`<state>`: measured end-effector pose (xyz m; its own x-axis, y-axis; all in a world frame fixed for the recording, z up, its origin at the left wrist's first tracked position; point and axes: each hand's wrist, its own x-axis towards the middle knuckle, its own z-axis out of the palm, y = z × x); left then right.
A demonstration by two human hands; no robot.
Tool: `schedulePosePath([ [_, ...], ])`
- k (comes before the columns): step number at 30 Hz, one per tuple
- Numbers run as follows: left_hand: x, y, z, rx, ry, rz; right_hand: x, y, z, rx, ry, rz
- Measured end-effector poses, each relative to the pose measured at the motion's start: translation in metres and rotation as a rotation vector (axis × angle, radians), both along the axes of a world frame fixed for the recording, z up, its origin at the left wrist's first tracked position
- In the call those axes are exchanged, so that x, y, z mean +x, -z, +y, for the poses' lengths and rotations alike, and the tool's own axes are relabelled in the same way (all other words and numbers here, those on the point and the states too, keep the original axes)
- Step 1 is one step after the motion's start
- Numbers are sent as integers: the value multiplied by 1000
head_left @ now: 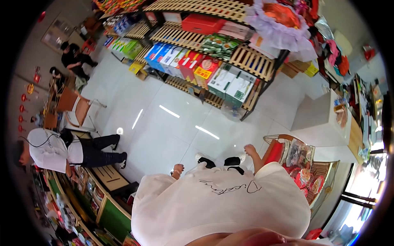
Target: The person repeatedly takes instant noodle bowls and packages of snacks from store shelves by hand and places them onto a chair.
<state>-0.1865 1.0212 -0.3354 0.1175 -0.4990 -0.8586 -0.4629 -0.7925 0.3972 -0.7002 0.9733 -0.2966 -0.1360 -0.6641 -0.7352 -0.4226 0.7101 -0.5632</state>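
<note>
My left hand (178,168) hangs beside my body over the floor, a band on its wrist. Its fingers look loosely curled, and nothing shows in them. On the other side, my right hand (249,149) hangs lower and out from my white T-shirt (221,201). That hand also looks curled in, with no object visible in it. Nearest to it is a wicker chair (322,174) loaded with red and clear plastic packages (298,156). My shoes (234,160) show on the glossy tiles between the hands.
A slatted shelf rack (252,61) with boxes and packets (205,69) stands ahead. A white counter (314,119) is at the right. At the left, a person in a white top (53,149) stands by a display case (111,217). Chairs (74,106) and a seated person (74,57) are farther back.
</note>
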Motion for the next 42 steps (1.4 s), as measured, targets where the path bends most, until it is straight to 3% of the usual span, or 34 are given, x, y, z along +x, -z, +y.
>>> schedulePosePath([
  [2, 21, -22, 13, -121, 482, -99, 49, 13, -23, -220, 12, 92],
  [3, 28, -37, 21, -179, 731, -149, 74, 3, -31, -201, -36, 92],
  [6, 25, -55, 32, -348, 152, -172, 131, -30, -57, -181, -169, 82],
  [12, 59, -27, 17, -418, 241, -87, 174, 31, -65, -134, -259, 110],
  [14, 76, -29, 13, -437, 191, -50, 191, 10, -70, -33, -202, 138],
  [18, 104, -29, 4, -360, -143, 56, 197, 4, -71, 35, -103, 119],
  [21, 121, -33, -2, -108, -538, 153, 202, 14, -84, 216, -118, 162],
  [24, 139, -19, -14, -35, -584, 162, 213, 19, -106, 252, -59, 150],
  [26, 148, -37, -26, -197, -396, 55, 226, 23, -132, 242, -85, 99],
  [31, 185, 1, -80, -326, 79, -148, 287, 27, -233, 251, -163, 91],
  [34, 217, 3, -126, -351, 272, -212, 338, 14, -314, 234, -602, 109],
  [36, 242, 5, -167, -416, 431, -263, 381, 5, -368, 133, -550, 109],
  [38, 272, 0, -219, -499, 412, -224, 389, 112, -427, -1123, -1395, 388],
  [39, 292, 3, -237, -507, -244, 293, 413, 76, -439, -803, -1111, 220],
  [40, 290, -17, -264, -380, -590, 269, 442, 28, -459, -483, -824, 67],
  [42, 299, -51, -311, -351, -817, 228, 474, -14, -484, -306, -635, -7],
])
